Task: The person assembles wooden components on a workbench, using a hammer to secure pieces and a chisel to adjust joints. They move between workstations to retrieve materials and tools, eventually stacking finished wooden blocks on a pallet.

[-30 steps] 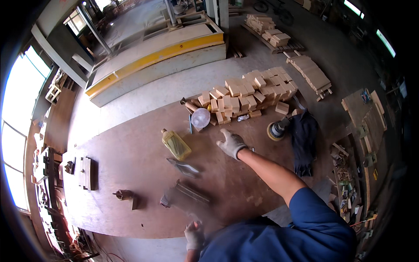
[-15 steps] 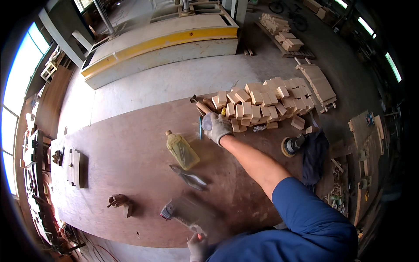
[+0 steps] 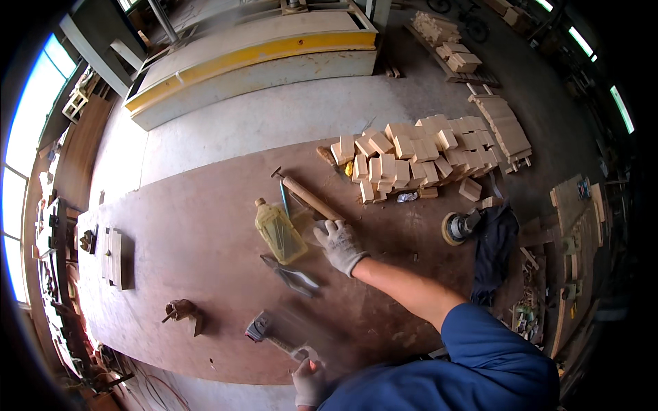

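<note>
My right hand (image 3: pixel 340 245), in a grey-white work glove, is closed round the near end of a hammer's (image 3: pixel 308 194) wooden handle. The narrow metal head points away to the far left. Beside the handle lie a thin blue stick (image 3: pixel 284 196) and a clear plastic bottle of yellowish liquid (image 3: pixel 281 234). A pair of pliers (image 3: pixel 291 275) rests just nearer than the bottle. At the table's near edge, my gloved left hand (image 3: pixel 310 385) has its fingers curled at the end of a grey power tool (image 3: pixel 277 341) with red trim. That tool is blurred, and an orange part shows at the fingers.
A pile of pale wooden blocks (image 3: pixel 411 157) covers the far right of the brown table (image 3: pixel 185 240). Right of my forearm are a sander (image 3: pixel 456 228) and dark cloth (image 3: pixel 495 246). Wooden pieces (image 3: pixel 113 259) and a small brown clump on a block (image 3: pixel 184 312) stand at left.
My right hand has drawn back from the block pile toward me, bringing the hammer with it across the table. My left hand has stayed nearly in place.
</note>
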Demonstrator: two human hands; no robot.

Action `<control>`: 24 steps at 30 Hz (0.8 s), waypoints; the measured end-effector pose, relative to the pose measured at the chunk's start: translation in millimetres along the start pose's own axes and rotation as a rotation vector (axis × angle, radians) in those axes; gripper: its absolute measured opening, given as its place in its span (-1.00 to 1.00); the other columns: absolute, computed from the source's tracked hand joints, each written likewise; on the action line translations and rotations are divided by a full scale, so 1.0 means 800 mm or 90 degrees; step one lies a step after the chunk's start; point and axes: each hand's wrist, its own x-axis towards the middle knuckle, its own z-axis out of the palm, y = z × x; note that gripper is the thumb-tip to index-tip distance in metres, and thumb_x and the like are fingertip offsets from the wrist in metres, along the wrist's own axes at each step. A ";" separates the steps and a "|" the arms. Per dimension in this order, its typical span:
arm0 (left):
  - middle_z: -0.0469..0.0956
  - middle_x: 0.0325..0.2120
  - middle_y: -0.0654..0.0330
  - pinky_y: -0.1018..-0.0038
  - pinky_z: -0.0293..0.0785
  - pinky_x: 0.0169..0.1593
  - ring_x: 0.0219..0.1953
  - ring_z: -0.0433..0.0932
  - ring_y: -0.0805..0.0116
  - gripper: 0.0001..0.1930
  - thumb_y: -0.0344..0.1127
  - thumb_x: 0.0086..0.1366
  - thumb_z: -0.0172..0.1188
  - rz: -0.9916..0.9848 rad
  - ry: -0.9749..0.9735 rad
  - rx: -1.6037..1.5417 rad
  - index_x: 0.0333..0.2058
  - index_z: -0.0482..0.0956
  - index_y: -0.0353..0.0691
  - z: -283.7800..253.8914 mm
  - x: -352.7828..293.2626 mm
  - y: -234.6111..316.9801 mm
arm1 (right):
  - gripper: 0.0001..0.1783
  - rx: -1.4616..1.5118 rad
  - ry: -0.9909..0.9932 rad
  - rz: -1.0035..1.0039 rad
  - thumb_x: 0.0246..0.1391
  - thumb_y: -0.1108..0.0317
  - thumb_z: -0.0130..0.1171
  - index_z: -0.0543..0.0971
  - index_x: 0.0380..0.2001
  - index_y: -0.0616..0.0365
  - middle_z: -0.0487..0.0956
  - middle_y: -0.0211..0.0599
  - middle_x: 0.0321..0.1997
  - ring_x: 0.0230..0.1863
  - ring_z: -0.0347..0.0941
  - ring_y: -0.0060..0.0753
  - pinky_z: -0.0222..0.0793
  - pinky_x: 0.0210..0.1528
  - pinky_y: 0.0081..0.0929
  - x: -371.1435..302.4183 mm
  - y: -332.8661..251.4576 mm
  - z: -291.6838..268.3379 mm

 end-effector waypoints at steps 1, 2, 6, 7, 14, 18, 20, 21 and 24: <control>0.53 -0.64 0.06 0.23 0.45 -0.42 -0.54 0.51 0.14 -0.82 -0.35 0.25 0.31 0.018 0.001 0.011 -0.48 0.54 -0.26 -0.002 0.002 0.011 | -0.38 0.044 -0.016 -0.006 0.09 -0.04 0.34 0.58 0.17 0.00 0.58 -0.13 0.05 0.08 0.48 -0.06 0.46 0.06 -0.14 -0.006 0.000 -0.018; 0.52 -0.65 -0.09 0.11 0.48 -0.44 -0.58 0.58 -0.13 -0.79 -0.36 0.24 0.25 0.034 0.002 0.021 -0.55 0.46 -0.23 -0.003 0.003 0.017 | -0.39 0.088 -0.033 -0.013 0.12 -0.06 0.31 0.58 0.15 0.02 0.58 -0.11 0.05 0.07 0.49 -0.06 0.47 0.04 -0.14 -0.010 0.001 -0.038; 0.48 -0.67 -0.08 0.15 0.45 -0.45 -0.60 0.56 -0.10 -0.77 -0.39 0.24 0.22 0.020 0.010 -0.012 -0.56 0.42 -0.24 0.002 0.000 0.006 | -0.49 0.249 0.027 -0.015 0.20 -0.08 0.25 0.58 0.06 0.03 0.58 -0.02 0.01 -0.02 0.54 -0.02 0.50 -0.01 -0.10 -0.010 0.027 -0.057; 0.49 -0.66 -0.08 0.15 0.46 -0.44 -0.59 0.56 -0.09 -0.78 -0.39 0.24 0.22 0.016 0.009 -0.007 -0.56 0.42 -0.24 0.001 -0.001 0.006 | -0.58 0.276 -0.019 0.072 0.22 -0.02 0.24 0.57 -0.03 0.04 0.57 0.06 -0.03 -0.05 0.55 0.03 0.50 -0.01 0.00 0.003 0.037 -0.062; 0.51 -0.62 0.19 0.37 0.44 -0.38 -0.50 0.43 0.42 -0.82 -0.31 0.26 0.37 -0.039 -0.009 -0.021 -0.41 0.59 -0.28 -0.008 0.004 0.012 | -0.71 0.169 -0.043 0.232 0.26 0.26 0.17 0.50 -0.02 0.11 0.55 0.01 0.09 0.09 0.56 0.15 0.51 0.11 0.06 0.095 0.105 -0.019; 0.58 -0.57 0.32 0.47 0.47 -0.30 -0.44 0.42 0.67 -0.79 -0.27 0.26 0.46 -0.045 -0.016 -0.068 -0.30 0.69 -0.30 -0.028 -0.003 0.054 | -0.67 0.118 -0.134 0.317 0.29 0.31 0.09 0.47 0.09 0.12 0.55 0.02 0.17 0.14 0.58 0.11 0.55 0.11 0.03 0.157 0.111 -0.005; 0.61 -0.56 0.33 0.46 0.48 -0.29 -0.42 0.43 0.67 -0.76 -0.25 0.25 0.48 -0.058 -0.007 -0.112 -0.29 0.68 -0.31 -0.027 -0.003 0.060 | -0.68 0.102 -0.140 0.360 0.33 0.36 -0.01 0.51 0.10 0.11 0.59 0.03 0.15 0.13 0.62 0.10 0.60 0.07 0.04 0.170 0.121 0.020; 0.60 -0.57 0.33 0.46 0.48 -0.29 -0.43 0.43 0.67 -0.75 -0.25 0.24 0.49 -0.049 0.003 -0.119 -0.30 0.68 -0.31 -0.025 -0.007 0.048 | -0.70 0.062 -0.125 0.350 0.34 0.37 -0.01 0.53 0.08 0.11 0.62 0.02 0.11 0.09 0.64 0.10 0.62 0.04 0.04 0.168 0.128 0.037; 0.76 -0.40 0.12 0.39 0.59 -0.22 -0.38 0.67 0.39 -0.77 -0.33 0.30 0.45 -0.098 -0.017 -0.124 -0.11 0.73 -0.25 -0.036 -0.001 0.069 | -0.73 -0.013 -0.101 0.331 0.34 0.38 -0.01 0.61 -0.01 0.11 0.71 -0.02 -0.04 -0.05 0.71 0.08 0.66 -0.09 0.04 0.159 0.136 0.060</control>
